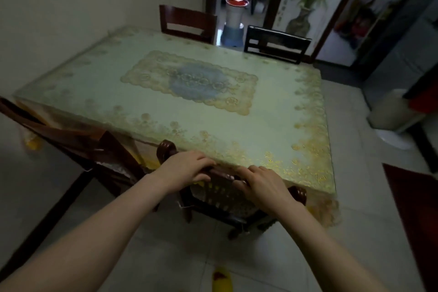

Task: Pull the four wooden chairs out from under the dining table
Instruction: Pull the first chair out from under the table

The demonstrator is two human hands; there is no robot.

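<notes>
Both forearms are extended from six o'clock toward the near chair (237,199), whose top rail is gripped by the left hand (187,169) and the right hand (265,187), fingers curled over it. That chair is seen tucked at the near edge of the dining table (132,92), its seat partly hidden under the hanging tablecloth (315,173). The rail's long axis is laid from about ten o'clock to four o'clock, parallel to the table edge, so a pull straight back toward six o'clock is judged to be called for; both hands are placed about equally near. A second chair (71,140) is seen at nine o'clock, blurred. Two more, a brown chair (187,22) and a dark chair (276,44), are set at twelve and one o'clock along the far edge.
</notes>
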